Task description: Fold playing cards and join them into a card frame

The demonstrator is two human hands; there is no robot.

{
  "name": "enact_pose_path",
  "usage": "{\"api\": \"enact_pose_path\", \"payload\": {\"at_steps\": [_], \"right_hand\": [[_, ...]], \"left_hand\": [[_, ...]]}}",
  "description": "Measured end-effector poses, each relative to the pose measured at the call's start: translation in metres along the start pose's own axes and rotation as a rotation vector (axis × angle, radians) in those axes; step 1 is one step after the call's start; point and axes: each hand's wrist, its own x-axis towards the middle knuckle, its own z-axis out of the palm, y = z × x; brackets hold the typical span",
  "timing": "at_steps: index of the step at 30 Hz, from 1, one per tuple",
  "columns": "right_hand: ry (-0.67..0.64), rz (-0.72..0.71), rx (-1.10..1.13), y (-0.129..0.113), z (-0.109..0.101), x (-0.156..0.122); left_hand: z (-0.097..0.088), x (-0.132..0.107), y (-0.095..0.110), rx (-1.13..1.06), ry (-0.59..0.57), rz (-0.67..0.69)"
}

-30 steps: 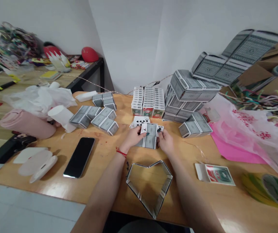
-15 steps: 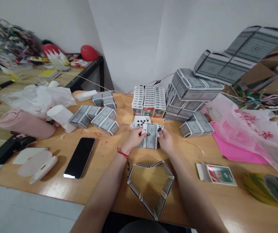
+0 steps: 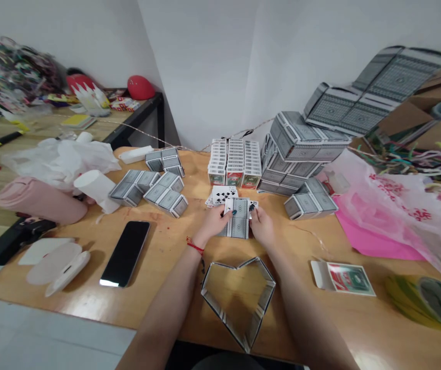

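Observation:
Grey-backed playing cards (image 3: 240,220) lie joined side by side in the middle of the table, between my two hands. My left hand (image 3: 217,220) grips their left side, thumb on top. On their right side my right hand (image 3: 259,221) pinches a card edge, where a white card face shows. Just behind is a loose pile of face-up playing cards (image 3: 223,193). Closer to me, between my forearms, stands a heart-shaped frame (image 3: 209,303) made of cards, open in its middle. The undersides of the held cards are hidden.
Behind the pile stand rows of card boxes (image 3: 234,162). Folded card blocks (image 3: 166,192) sit left, and a tall card-block stack (image 3: 305,136) leans right. A phone (image 3: 125,253), pink roll (image 3: 39,199), opened card box (image 3: 349,278) and tape roll (image 3: 424,303) also lie on the table (image 3: 159,277).
The view has shifted very slightly. Both hands stay on the same cards, and nothing else has visibly moved.

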Motion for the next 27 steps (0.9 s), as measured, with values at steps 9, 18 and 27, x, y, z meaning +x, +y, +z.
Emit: {"api": "enact_pose_path", "payload": {"at_steps": [9,18,27], "right_hand": [[0.089,0.006,0.031,-0.005,0.0,-0.004],[0.115,0.031,0.274,0.001,0.001,-0.003],[-0.026,-0.058,0.289,-0.005,-0.003,-0.002]], "left_hand": [[0.0,0.001,0.001,-0.014,0.012,-0.029],[-0.015,0.006,0.001,-0.36,-0.177,-0.042],[-0.01,0.007,-0.004,-0.406,0.012,-0.061]]}}
